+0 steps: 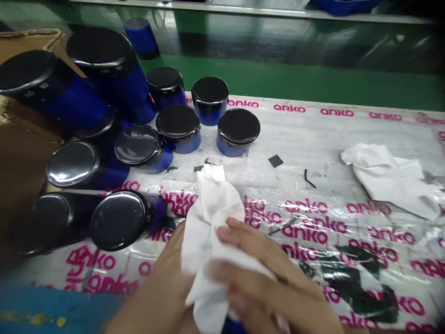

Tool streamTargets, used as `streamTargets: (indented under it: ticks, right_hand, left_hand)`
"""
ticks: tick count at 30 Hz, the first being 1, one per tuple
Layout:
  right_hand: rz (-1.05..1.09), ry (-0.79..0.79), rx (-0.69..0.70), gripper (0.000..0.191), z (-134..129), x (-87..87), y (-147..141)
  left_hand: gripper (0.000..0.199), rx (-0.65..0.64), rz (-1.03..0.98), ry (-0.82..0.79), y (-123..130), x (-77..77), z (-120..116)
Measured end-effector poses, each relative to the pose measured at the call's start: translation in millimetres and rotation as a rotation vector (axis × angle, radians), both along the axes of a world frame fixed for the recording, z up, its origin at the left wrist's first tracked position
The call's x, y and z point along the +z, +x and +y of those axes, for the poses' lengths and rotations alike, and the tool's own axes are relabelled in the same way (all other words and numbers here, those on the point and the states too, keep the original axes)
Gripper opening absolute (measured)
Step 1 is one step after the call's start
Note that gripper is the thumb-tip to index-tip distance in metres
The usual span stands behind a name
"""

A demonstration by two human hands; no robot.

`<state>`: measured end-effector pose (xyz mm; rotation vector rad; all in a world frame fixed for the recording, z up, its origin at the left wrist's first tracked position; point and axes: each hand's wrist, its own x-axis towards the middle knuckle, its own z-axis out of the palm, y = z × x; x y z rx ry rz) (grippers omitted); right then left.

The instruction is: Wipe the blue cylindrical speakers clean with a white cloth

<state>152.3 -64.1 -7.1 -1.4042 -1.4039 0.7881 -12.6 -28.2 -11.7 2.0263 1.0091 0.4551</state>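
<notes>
A crumpled white cloth point(212, 218) lies between my hands at the bottom centre. My right hand point(260, 269) has its fingers pressed over the cloth's right side, partly blurred. My left hand point(167, 273) is against the cloth's left side, its fingers mostly hidden beneath it. Under the cloth, at the bottom edge, a bit of a blue object point(233, 325) shows; the rest of it is covered. Nearest to my left hand stands a black-topped blue round piece point(120, 220).
Several more black-topped blue cylinders point(238, 127) stand at the left and centre, some stacked beside a cardboard box point(21, 134). Another white cloth point(385, 176) lies at the right on the printed plastic sheet point(313, 213). A green surface point(278, 81) runs behind.
</notes>
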Motion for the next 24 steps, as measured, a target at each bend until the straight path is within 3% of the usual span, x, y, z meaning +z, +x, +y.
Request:
streamTargets:
  ticks: [3, 5, 8, 10, 14, 19, 22, 24]
  right_hand:
    - [0.066, -0.159, -0.024, 0.028, 3, -0.1, 10]
    - [0.167, -0.238, -0.044, 0.023, 2, -0.9, 18]
    - [0.573, -0.337, -0.027, 0.019, -3, -3.4, 22]
    - [0.727, -0.356, -0.009, 0.019, -6, -4.4, 19]
    - [0.351, -0.301, -0.003, 0.019, -4, -2.4, 11]
    - [-0.115, -0.135, -0.017, 0.024, 0, -2.3, 21]
    - [-0.514, 0.033, 0.007, 0.023, -5, -4.0, 30]
    - [-0.663, 0.078, 0.007, 0.024, -12, -4.1, 29]
  left_hand:
    - [0.061, 0.009, -0.018, -0.015, 2, 6.4, -1]
    - [0.06, 0.013, -0.015, -0.007, 2, 9.7, -2]
    - [0.067, -0.029, 0.009, 0.056, 2, 10.3, -4]
    - [0.068, -0.015, 0.018, 0.083, 4, 9.3, -6]
    - [0.061, 0.11, -0.041, 0.078, 7, 6.3, -11]
    - [0.07, 0.098, -0.137, 0.071, 3, -1.3, -12]
    - [0.068, 0.086, -0.133, 0.092, 1, -3.6, -9]
    - [0.068, 0.08, -0.099, 0.105, 0, -1.4, -9]
